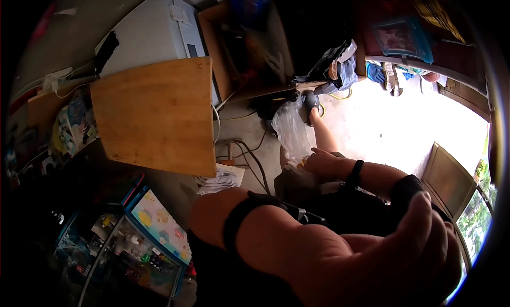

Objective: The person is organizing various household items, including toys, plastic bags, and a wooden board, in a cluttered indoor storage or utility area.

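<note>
My right hand (323, 162), with a black band on its wrist, reaches in from the right over my lap. Its fingers are at the gathered lower end of a clear plastic bag (291, 127), where a small yellow bit shows. Large and close to the camera at the lower right, my left hand (426, 235) is raised with its fingers curled. The inside of that hand is hidden, so whether it holds anything cannot be told. A black strap with a buckle (303, 215) crosses my left arm.
A wooden board (155, 115) lies at left beside a white cabinet-like box (139, 36). Open cardboard boxes (255, 92) stand ahead. Cables (255, 163) cross the floor near folded cloth (217, 181). Clear bins (143, 263) hold small items at lower left. Blue gloves (375, 71) lie beyond.
</note>
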The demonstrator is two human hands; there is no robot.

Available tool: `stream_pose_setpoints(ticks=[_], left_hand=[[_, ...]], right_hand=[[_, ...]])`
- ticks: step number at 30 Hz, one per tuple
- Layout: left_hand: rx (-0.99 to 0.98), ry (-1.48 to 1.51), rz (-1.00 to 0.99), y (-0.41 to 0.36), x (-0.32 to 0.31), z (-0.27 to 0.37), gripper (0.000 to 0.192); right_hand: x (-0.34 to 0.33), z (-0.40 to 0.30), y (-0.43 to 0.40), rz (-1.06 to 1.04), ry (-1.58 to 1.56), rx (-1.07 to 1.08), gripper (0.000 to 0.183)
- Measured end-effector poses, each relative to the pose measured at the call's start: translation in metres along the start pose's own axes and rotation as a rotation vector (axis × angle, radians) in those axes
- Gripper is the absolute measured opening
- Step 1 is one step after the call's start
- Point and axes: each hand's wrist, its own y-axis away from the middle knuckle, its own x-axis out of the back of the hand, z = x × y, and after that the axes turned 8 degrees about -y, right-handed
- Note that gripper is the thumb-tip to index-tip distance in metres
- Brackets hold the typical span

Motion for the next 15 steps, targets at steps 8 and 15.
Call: stream_pose_setpoints(ticks=[8,15], left_hand=[[-0.112,-0.101,-0.015,0.015,-0.005,-0.003,0.027],[0.767,0.628,0.156,0.001,-0.002,-0.004,0.040]], right_hand=[[0.006,-0.001,0.004,-0.030,-0.046,-0.035,0.017],[0.017,-0.002,0.008,-0.056,-0.080,-0.060,0.018]])
